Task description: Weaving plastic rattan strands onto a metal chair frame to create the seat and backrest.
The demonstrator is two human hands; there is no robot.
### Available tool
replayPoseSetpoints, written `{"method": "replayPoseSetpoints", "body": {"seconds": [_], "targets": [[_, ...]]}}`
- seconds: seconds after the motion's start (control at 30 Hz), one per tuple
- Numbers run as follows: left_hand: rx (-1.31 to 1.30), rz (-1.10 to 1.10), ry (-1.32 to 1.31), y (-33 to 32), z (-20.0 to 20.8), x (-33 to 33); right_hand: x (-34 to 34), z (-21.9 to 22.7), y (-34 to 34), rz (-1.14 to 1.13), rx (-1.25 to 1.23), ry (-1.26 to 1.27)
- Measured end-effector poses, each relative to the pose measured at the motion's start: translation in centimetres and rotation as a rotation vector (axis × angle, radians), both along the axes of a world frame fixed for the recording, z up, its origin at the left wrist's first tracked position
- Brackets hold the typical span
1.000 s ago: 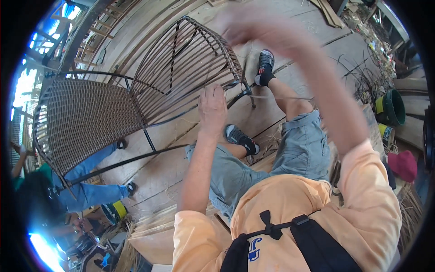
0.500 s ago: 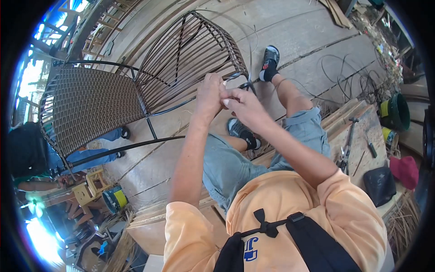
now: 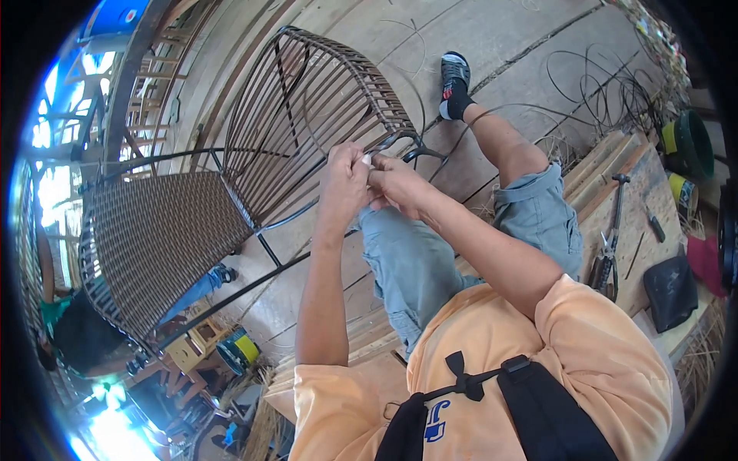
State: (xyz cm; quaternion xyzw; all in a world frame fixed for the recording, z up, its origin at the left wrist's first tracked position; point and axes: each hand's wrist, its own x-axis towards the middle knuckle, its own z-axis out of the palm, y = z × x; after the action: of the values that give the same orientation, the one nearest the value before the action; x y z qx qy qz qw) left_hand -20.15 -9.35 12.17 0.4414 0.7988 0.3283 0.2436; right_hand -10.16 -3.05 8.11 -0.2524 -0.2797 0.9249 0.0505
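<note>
**Both hands pinching a small white piece at the chair frame's near corner**

Left hand [image 3: 344,180] and right hand [image 3: 396,187] meet fingertip to fingertip, touching each other, just beside the near right corner of the wicker chair frame [image 3: 307,115]. Between the fingertips sits a small white piece [image 3: 367,160]; both grips are closed on it, though what it is stays too small to tell. A thin strand seems to run from there toward the frame; unclear.

The piece lies just on the near side of the frame's dark rim. The frame's ribs run long from that corner up and away to the far left. Its woven seat panel [image 3: 154,238] lies to the left, lower in view. Neither hand is clearly nearer; left sits slightly closer to the ribs.

Open room: bare wood floor [image 3: 492,38] to the far right of the hands, past the raised knee. Near side is blocked by the person's own lap. Right of the leg, a low bench [image 3: 638,207] carries pliers [image 3: 609,246] and a dark pouch [image 3: 671,288], well apart from the hands. Loose wire coils [image 3: 600,84] lie on the floor far right.
</note>
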Motion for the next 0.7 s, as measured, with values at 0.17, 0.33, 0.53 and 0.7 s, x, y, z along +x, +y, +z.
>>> {"method": "replayPoseSetpoints", "body": {"seconds": [0.17,0.33,0.53,0.7], "targets": [[0.0,0.021,-0.013,-0.2,-0.8,-0.2,-0.5,0.3,-0.7,-0.08,0.047,-0.084],[0.029,0.023,0.006,0.3,-0.5,0.2,-0.7,0.2,-2.1,-0.234,-0.023,-0.075],[-0.039,0.015,0.171,0.8,0.6,0.6,-0.4,0.8,-2.3,-0.486,0.014,-0.126],[-0.016,-0.001,0.666,1.2,1.4,2.0,4.0,1.1,0.4,-0.398,-0.118,-0.021]]}}
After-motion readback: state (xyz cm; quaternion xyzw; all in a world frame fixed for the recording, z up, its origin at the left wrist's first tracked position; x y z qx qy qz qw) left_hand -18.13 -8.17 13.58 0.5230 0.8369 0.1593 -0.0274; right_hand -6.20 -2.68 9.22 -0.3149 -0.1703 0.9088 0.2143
